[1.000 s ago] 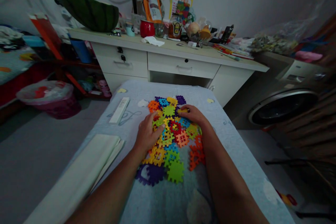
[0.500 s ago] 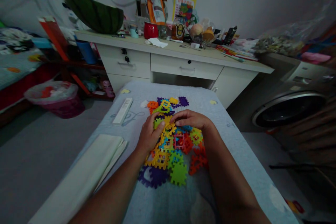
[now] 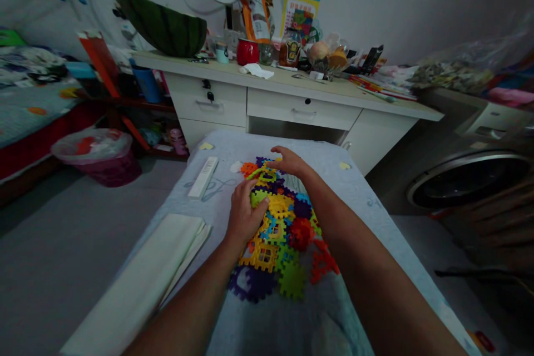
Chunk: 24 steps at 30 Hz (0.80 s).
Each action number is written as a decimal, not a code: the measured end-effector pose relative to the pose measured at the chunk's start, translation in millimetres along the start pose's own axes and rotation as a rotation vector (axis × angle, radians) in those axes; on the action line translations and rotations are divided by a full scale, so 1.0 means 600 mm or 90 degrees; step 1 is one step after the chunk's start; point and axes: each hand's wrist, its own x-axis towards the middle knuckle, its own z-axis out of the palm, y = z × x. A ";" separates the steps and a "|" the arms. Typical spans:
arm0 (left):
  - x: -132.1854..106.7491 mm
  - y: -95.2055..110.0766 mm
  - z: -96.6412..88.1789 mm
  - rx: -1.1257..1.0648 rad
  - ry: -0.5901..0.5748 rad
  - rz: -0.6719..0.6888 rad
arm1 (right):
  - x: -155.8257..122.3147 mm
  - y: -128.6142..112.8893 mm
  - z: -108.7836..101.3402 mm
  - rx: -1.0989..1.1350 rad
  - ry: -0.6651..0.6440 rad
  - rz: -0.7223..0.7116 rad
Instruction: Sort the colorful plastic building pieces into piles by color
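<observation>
My left hand (image 3: 245, 212) is at the left side of a pile of interlocking plastic building pieces, its fingers and thumb closed around a light green piece (image 3: 259, 198). The thumb lies next to a yellow piece (image 3: 280, 206). My right hand (image 3: 288, 161) reaches over the far end of the pile with its fingers apart, and nothing shows in them. Nearer me are yellow window pieces (image 3: 266, 256), a purple piece (image 3: 262, 285), a green piece (image 3: 292, 281) and red-orange pieces (image 3: 322, 262). The right forearm hides part of the pile's right side.
The pile lies on a cloth-covered table (image 3: 225, 147). To the left are a long white box (image 3: 203, 178) and a folded pale cloth (image 3: 167, 250). Beyond stands a white desk (image 3: 225, 101) with a watermelon piece (image 3: 162, 25); a washing machine (image 3: 471, 144) is at right.
My right hand has moved away from the middle of the pile to its far end, its fingers now spread. A pink square frame in the pile no longer shows. My left hand stays about there.
</observation>
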 end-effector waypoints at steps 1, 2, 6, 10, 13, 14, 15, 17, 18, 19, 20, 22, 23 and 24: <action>0.000 -0.001 0.001 0.005 0.001 0.003 | 0.015 -0.007 0.011 -0.018 -0.010 0.011; 0.000 -0.002 0.001 0.009 0.002 0.004 | 0.028 -0.012 0.021 -0.032 -0.021 0.021; 0.000 -0.006 0.005 0.023 0.014 -0.005 | 0.062 -0.017 0.054 -0.037 -0.063 0.020; 0.000 -0.008 0.006 0.029 0.012 -0.008 | 0.062 -0.012 0.060 -0.066 -0.151 0.040; 0.000 -0.006 0.006 0.024 0.014 -0.005 | 0.043 -0.014 0.053 -0.082 -0.167 0.024; 0.000 -0.005 0.006 0.021 0.013 -0.004 | 0.034 -0.015 0.049 -0.078 -0.159 0.013; 0.000 -0.005 0.006 0.019 0.011 -0.004 | 0.025 -0.016 0.045 -0.065 -0.150 0.004; 0.001 -0.003 0.005 0.014 0.008 -0.006 | 0.004 -0.018 0.036 -0.014 -0.148 0.003; 0.001 -0.002 0.005 0.011 0.007 -0.009 | -0.008 -0.018 0.031 0.024 -0.157 0.010; 0.002 -0.002 0.005 0.007 0.007 -0.013 | -0.019 -0.018 0.026 0.068 -0.172 0.019; 0.002 -0.001 0.004 0.001 0.009 -0.017 | -0.032 -0.018 0.021 0.114 -0.192 0.025; 0.004 -0.001 0.003 -0.013 0.015 -0.019 | -0.058 -0.019 0.011 0.191 -0.231 0.012; 0.004 -0.001 0.003 -0.021 0.018 -0.017 | -0.071 -0.020 0.006 0.216 -0.245 -0.009; 0.005 -0.002 0.002 -0.027 0.021 -0.013 | -0.086 -0.023 0.002 0.234 -0.255 -0.035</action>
